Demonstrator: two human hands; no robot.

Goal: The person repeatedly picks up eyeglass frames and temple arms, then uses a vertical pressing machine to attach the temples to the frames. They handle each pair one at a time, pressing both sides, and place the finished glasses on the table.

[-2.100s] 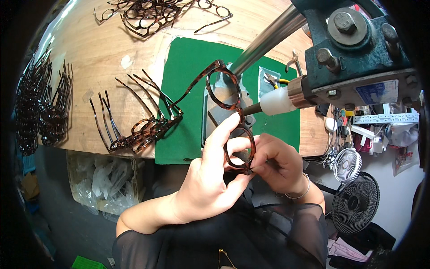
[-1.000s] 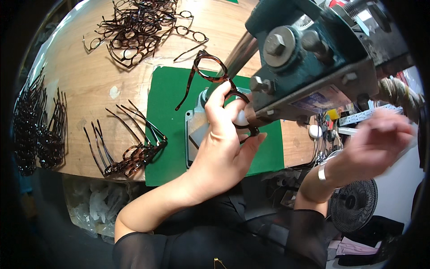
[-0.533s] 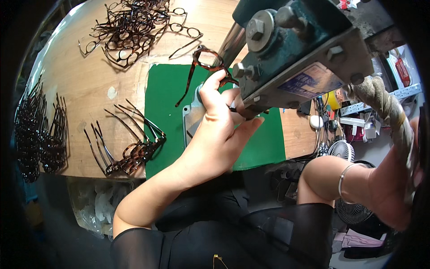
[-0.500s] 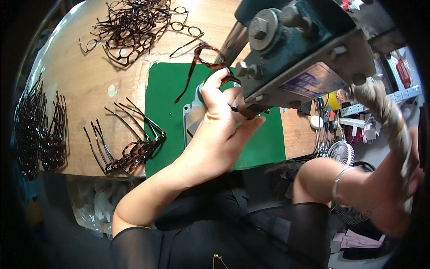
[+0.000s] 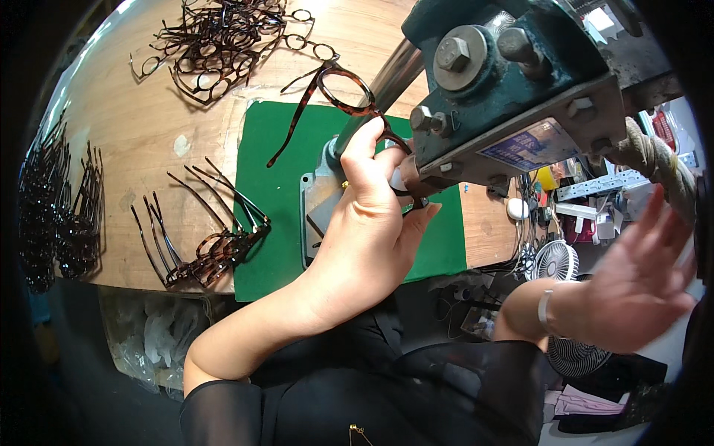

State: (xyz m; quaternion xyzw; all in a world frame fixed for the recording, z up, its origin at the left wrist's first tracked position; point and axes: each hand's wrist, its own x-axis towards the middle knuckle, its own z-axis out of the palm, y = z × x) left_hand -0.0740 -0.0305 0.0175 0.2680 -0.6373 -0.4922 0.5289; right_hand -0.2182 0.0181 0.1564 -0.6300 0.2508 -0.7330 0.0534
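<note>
My left hand (image 5: pixel 368 215) grips a tortoiseshell eyeglass frame (image 5: pixel 299 119), its fingers closed around the near part. One rim and a temple stick out beyond the fingertips toward the far left. The held part sits under the head of a dark green hand press (image 5: pixel 513 97), at its metal ram; the hand and the press hide the exact contact. On the right, my right hand (image 5: pixel 628 279) is raised, slightly blurred, fingers stretched out and holding nothing. Those fingers are close to the cloth-wrapped lever (image 5: pixel 654 152) of the press; whether they touch it I cannot tell.
A green mat (image 5: pixel 279 208) lies beneath the press on the wooden table (image 5: pixel 134 97). Tangled frames (image 5: pixel 216 52) are heaped at the far left, folded ones (image 5: pixel 63 215) stand along the left edge, and several (image 5: pixel 216 256) lie by the mat. Fans (image 5: pixel 556 262) and cables crowd the right.
My right hand has gone from being wrapped on the lever to open fingers, shifting slightly up and left. The press head appears further right in view. My left hand keeps holding the eyeglass frame.
</note>
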